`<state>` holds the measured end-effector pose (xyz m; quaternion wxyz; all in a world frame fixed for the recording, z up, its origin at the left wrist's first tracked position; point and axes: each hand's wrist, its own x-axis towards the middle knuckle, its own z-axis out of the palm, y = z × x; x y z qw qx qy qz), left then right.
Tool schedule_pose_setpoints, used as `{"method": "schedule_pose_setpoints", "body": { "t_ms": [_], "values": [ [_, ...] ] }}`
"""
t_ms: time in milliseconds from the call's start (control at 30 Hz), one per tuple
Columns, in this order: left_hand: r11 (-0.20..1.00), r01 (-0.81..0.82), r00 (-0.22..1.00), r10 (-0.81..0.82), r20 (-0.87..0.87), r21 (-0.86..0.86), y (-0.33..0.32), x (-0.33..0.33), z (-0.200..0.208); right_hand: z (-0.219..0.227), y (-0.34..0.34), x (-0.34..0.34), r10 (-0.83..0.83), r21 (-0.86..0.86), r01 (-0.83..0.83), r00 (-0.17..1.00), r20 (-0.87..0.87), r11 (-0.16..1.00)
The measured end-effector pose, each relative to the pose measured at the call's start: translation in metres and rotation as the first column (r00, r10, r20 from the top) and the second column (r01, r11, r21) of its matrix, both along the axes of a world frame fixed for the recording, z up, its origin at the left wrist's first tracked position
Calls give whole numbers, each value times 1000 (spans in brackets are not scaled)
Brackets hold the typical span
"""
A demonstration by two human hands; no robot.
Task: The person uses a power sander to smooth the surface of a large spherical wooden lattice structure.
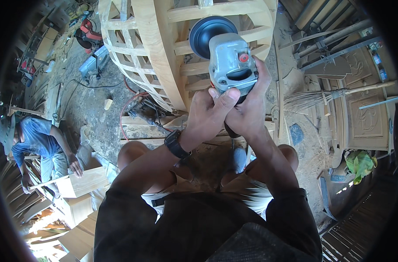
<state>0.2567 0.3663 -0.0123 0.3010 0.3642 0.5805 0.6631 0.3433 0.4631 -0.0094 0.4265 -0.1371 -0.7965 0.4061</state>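
Note:
An angle grinder [228, 54] with a dusty grey gear head and a red button is held out in front of me. Its round dark blue disc or backing pad [211, 36] overlaps the slats of a curved wooden lattice frame [148, 48]; I cannot tell whether it touches them. My left hand [210, 111], with a black watch at the wrist, is closed round the grinder's body, thumb on top. Wrapped round the same body from the other side is my right hand [250, 111]. Both palms and most of the grinder's grip are hidden.
At the left a person in a blue shirt [37, 137] handles a wooden box [83, 182]. Cables and a red hose [122, 115] cross the dusty floor. A red-and-black power tool [87, 35] lies at the far left. A broom [314, 99] and carved panels [367, 113] are at the right.

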Motion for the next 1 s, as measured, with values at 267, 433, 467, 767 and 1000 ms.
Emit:
{"method": "schedule_pose_setpoints", "body": {
  "t_ms": [267,433,467,767,1000],
  "values": [
    [1000,28,1000,-28,1,-8,-5,1,0,0,-4,3,52,-27,-51,998,19,998],
    [999,20,1000,-21,-23,-44,-8,0,4,1,-5,3,27,-31,-25,998,53,999],
    [993,26,1000,-27,-8,-117,-9,0,5,1,-6,2,31,-32,-29,999,43,999],
    [1000,6,1000,-6,8,-4,-7,0,4,3,-7,2,19,-60,-16,999,44,998],
    [945,239,967,-253,34,221,-5,11,-16,10,-5,19,-129,47,133,988,-80,990]
  ]
}}
